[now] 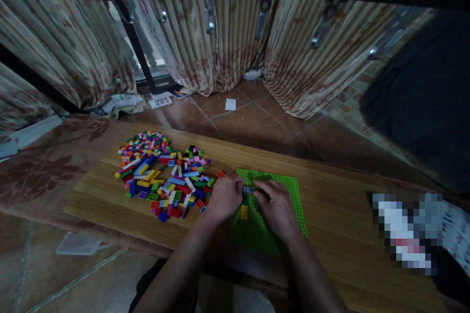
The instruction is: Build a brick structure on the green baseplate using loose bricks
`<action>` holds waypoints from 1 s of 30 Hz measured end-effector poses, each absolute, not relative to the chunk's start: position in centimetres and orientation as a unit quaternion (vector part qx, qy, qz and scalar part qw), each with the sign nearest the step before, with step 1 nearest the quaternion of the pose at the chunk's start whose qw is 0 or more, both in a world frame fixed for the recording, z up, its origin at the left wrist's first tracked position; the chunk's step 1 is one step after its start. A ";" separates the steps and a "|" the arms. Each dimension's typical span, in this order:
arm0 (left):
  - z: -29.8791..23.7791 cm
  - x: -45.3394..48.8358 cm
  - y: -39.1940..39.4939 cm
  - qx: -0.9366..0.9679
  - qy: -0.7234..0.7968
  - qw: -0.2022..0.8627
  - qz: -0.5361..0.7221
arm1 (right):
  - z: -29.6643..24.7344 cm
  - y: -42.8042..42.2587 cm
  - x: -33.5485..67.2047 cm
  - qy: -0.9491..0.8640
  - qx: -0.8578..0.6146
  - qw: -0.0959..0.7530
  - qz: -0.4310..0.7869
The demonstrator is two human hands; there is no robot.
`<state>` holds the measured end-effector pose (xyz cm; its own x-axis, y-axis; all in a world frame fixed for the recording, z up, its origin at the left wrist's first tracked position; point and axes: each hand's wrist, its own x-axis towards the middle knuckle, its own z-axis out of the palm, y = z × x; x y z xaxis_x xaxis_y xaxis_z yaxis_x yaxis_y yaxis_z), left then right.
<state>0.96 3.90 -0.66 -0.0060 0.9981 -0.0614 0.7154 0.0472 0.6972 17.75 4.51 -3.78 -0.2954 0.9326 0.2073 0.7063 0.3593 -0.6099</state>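
head camera | worn on head | facing forward, down | baseplate [254,229] near | curtains [223,54] beyond

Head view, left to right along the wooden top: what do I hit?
Pile of loose bricks → left hand → greyish-blue brick piece between the hands → right hand → pixelated item.

Your baseplate [291,186] bright green, regular stud grid; far brick [247,190] at its left side grey-blue, nearer brick [244,212] yellow; loose bricks [178,195] to your left mixed red, blue, yellow, green, white, pink, orange; your tabletop [348,205] yellowish brown, wood grain; cloth [47,156] at left dull reddish brown, darker floral pattern; curtains [293,58] far ahead of you cream, brownish stripes, reddish blotches; far floor tiles [205,112] terracotta brown, paler joint lines
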 end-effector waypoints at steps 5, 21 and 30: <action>-0.3 -0.3 3.9 0.610 0.652 0.287 0.348 | -3.4 4.7 18.1 -0.736 -0.543 0.347 0.205; 1.3 -5.9 3.7 0.245 0.558 0.301 0.733 | -3.4 4.4 17.0 -0.655 -0.554 0.456 0.236; 1.6 -9.0 2.9 0.133 0.514 0.290 0.796 | -2.8 1.8 11.7 -0.834 -0.390 0.325 0.215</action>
